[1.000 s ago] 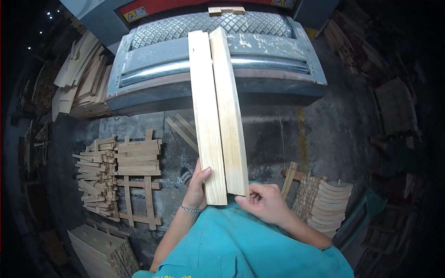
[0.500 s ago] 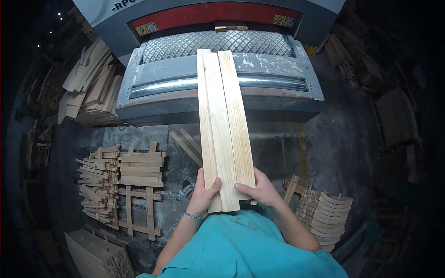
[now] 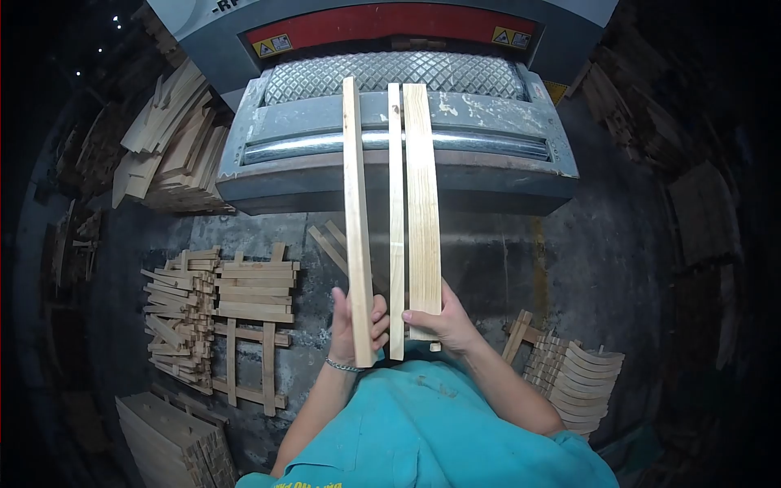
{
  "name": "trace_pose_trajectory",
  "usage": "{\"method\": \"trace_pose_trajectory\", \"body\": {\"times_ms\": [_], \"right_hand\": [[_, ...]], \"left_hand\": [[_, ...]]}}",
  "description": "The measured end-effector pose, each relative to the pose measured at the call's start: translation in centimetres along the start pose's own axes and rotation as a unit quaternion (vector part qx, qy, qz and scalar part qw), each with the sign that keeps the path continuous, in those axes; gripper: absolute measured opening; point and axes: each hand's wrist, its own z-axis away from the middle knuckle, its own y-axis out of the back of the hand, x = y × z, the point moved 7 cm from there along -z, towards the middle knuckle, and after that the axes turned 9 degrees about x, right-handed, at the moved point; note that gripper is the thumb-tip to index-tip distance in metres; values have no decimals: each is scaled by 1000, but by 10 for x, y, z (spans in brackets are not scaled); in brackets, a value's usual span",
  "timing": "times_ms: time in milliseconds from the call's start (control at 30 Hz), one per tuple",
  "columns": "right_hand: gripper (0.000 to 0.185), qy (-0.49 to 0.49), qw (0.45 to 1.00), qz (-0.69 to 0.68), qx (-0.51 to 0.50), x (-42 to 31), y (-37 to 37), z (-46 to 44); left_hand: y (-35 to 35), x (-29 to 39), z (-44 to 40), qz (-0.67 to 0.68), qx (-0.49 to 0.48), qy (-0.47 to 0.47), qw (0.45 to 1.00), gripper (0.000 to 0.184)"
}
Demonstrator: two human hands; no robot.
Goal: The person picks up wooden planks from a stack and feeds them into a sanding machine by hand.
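My left hand (image 3: 355,325) has its fingers curled round the lower end of a narrow wooden strip (image 3: 355,220), thumb raised on the left side. Next to it, a second thin strip (image 3: 396,211) stands apart from the first. My right hand (image 3: 446,322) grips a wider board (image 3: 423,203) near its lower end, its thumb reaching across to the thin middle strip. A small wood end (image 3: 435,346) shows below the wide board. The far ends of the pieces extend over the machine's front bed (image 3: 325,111).
A machine with a textured feed surface (image 3: 390,75) and a metal roller (image 3: 309,145) stands ahead. Stacked strips (image 3: 256,289) lie on the floor at left, boards (image 3: 167,439) at lower left, curved pieces (image 3: 576,382) at right, and more boards (image 3: 175,138) beside the machine.
The pieces, side by side half a second ago, have spread apart. The left strip is turned onto a narrower face, and my left thumb has lifted off the wood.
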Motion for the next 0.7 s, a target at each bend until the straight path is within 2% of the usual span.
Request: {"method": "trace_pose_trajectory", "body": {"times_ms": [33, 133, 167, 267, 300, 400, 433, 533, 567, 667, 700], "right_hand": [[69, -1, 1000, -6, 2, 1, 0, -1], [66, 12, 1000, 8, 10, 4, 0, -1], [65, 21, 1000, 18, 14, 3, 0, -2], [66, 29, 1000, -5, 4, 0, -4, -5], [66, 40, 999, 24, 13, 0, -2, -7], [66, 60, 995, 70, 30, 4, 0, -9], [65, 61, 996, 60, 25, 2, -3, -7], [60, 51, 997, 51, 29, 5, -2, -4], [57, 52, 997, 54, 32, 3, 1, -5], [52, 65, 994, 71, 44, 1, 15, -3], [50, 77, 993, 73, 47, -5, 15, 1]], "left_hand": [[1, 0, 3, 84, -14, 22, 996, 64], [-10, 14, 8, 204, -102, 48, 972, 61], [-8, 17, 6, 171, -114, 12, 979, 64], [13, 13, 14, 29, 119, -24, 992, 63], [21, 17, 15, -147, 141, -57, 977, 61], [24, 19, 29, -215, 169, -109, 956, 64], [-3, 28, 35, -263, 178, -144, 937, 75], [-20, 34, 36, -475, 154, -222, 837, 92], [-20, 35, 34, -462, 172, -219, 842, 100], [-27, 28, 19, -426, 159, -177, 873, 99], [-30, 27, 12, -430, 144, -190, 870, 99]]}}
